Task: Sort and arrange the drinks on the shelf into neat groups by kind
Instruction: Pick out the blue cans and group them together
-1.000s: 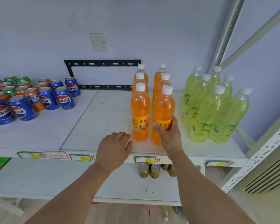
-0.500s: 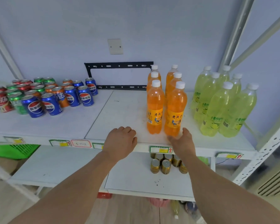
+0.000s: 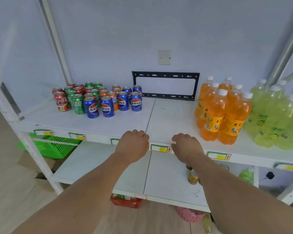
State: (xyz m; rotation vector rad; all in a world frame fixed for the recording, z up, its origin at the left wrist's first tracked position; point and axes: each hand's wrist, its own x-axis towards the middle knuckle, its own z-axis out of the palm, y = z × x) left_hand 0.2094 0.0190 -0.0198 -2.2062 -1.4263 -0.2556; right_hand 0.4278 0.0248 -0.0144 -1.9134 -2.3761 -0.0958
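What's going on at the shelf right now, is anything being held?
Nothing is held. A person's left hand and right hand hover loosely curled at the shelf front edge. The orange bottles and green bottles stand grouped on the right; the cans on the left are clustered, with colours partly mixed.

A pale bluish wall (image 3: 108, 31) fills the back, with a blank white switch plate (image 3: 164, 57) and below it a black metal bracket (image 3: 166, 86) fixed flat against the wall. White metal shelf uprights (image 3: 56, 41) rise at the left and right. The white shelf board (image 3: 167, 115) carries price labels (image 3: 161, 148) along its front edge, above a lower white shelf (image 3: 100, 166). A green basket (image 3: 54, 147) sits low at the left, over a light wood-look floor (image 3: 15, 200). The light is soft and even
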